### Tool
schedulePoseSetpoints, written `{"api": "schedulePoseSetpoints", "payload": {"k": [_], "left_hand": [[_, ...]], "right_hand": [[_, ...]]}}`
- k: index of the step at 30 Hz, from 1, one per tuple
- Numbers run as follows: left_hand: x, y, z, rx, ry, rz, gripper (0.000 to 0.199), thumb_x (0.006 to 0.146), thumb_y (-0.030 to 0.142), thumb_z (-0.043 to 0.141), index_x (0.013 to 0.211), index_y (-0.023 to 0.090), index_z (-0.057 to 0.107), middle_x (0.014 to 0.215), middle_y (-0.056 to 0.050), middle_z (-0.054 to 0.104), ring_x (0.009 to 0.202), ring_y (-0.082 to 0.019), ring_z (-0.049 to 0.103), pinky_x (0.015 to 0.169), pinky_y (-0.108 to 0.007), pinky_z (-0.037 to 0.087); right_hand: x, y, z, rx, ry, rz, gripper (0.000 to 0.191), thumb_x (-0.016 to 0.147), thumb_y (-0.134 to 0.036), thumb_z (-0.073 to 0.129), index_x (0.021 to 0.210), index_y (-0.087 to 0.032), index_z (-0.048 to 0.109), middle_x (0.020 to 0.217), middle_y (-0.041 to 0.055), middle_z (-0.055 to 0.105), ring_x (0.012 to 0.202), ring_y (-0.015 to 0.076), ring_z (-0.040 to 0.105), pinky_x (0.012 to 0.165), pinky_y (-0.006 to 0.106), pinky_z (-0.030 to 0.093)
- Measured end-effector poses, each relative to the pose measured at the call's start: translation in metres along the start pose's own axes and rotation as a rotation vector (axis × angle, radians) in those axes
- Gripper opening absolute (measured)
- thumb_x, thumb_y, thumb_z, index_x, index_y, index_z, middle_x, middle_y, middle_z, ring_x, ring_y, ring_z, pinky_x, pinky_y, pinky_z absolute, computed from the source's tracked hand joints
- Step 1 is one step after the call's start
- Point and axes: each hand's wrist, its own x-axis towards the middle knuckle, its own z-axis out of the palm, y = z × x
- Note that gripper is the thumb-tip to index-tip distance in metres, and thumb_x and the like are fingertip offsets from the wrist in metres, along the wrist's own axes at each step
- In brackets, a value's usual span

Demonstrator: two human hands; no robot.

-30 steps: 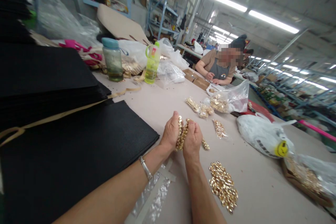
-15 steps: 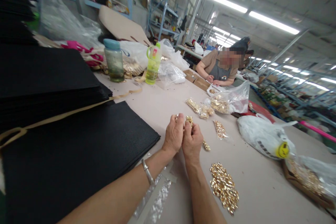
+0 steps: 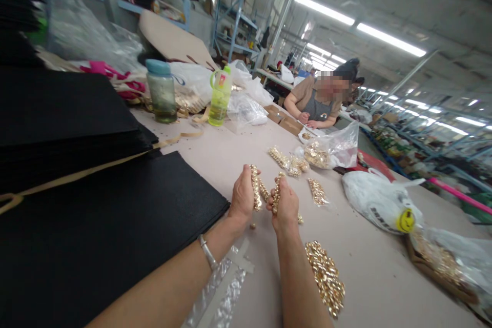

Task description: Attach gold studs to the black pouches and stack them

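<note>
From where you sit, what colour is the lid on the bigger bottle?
Blue lid, clearest in the head view.

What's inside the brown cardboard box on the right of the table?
The brown cardboard box holds small gold-coloured pieces, with clear plastic over some of them. The bottom, and anything beneath the pieces, is covered and can't be seen.

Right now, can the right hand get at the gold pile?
Probably yes: the gold pile lies unbagged on the table close by, though the right hand is holding gold pieces.
</note>
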Motion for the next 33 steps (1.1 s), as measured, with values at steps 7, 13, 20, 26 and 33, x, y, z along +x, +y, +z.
{"api": "schedulePoseSetpoints", "payload": {"k": [7, 13, 20, 26, 33], "left_hand": [[0.01, 0.003, -0.007, -0.008, -0.043, 0.002, 0.058, 0.092, 0.06, 0.031, 0.089, 0.017, 0.07, 0.066, -0.003, 0.063, 0.072, -0.021, 0.061, 0.072, -0.032, 0.047], [0.007, 0.006, -0.008, 0.005, -0.098, 0.042, 0.053, 0.094, 0.058, 0.033, 0.087, 0.018, 0.067, 0.071, -0.002, 0.063, 0.079, -0.021, 0.06, 0.08, -0.033, 0.045], [-0.005, 0.008, -0.005, -0.007, -0.119, 0.058, 0.033, 0.094, 0.053, 0.04, 0.088, 0.023, 0.051, 0.075, 0.002, 0.059, 0.071, -0.017, 0.057, 0.07, -0.029, 0.046], [-0.017, 0.004, 0.001, 0.007, -0.213, 0.085, 0.027, 0.094, 0.046, 0.04, 0.083, 0.023, 0.05, 0.078, 0.001, 0.06, 0.077, -0.017, 0.059, 0.076, -0.028, 0.047], [-0.024, 0.001, 0.005, 0.146, -0.261, 0.097, 0.029, 0.093, 0.049, 0.042, 0.084, 0.023, 0.052, 0.07, 0.002, 0.057, 0.067, -0.017, 0.057, 0.063, -0.027, 0.043]], "right_hand": [[0.074, -0.006, -0.003, -0.531, 0.093, -0.317, 0.028, 0.08, -0.047, 0.057, 0.071, -0.02, 0.058, 0.06, 0.0017, 0.058, 0.065, 0.0198, 0.055, 0.061, 0.029, 0.04], [0.095, -0.019, 0.007, -0.671, -0.093, -0.392, 0.014, 0.068, -0.033, 0.073, 0.066, -0.02, 0.066, 0.063, 0.0042, 0.065, 0.075, 0.0236, 0.061, 0.075, 0.034, 0.041], [0.006, -0.03, 0.011, -0.541, -0.205, -0.39, 0.046, 0.088, -0.056, 0.048, 0.101, -0.016, 0.068, 0.089, 0.0067, 0.071, 0.074, 0.0196, 0.063, 0.067, 0.03, 0.046], [-0.044, -0.01, 0.016, -0.439, 0.024, -0.429, 0.049, 0.089, -0.059, 0.046, 0.084, -0.015, 0.067, 0.076, 0.0046, 0.067, 0.072, 0.0181, 0.058, 0.066, 0.028, 0.044], [-0.023, 0.002, -0.003, -0.008, 0.014, -0.157, 0.057, 0.085, -0.062, 0.049, 0.106, -0.012, 0.067, 0.071, 0.0032, 0.067, 0.065, 0.0183, 0.062, 0.06, 0.028, 0.048]]}}
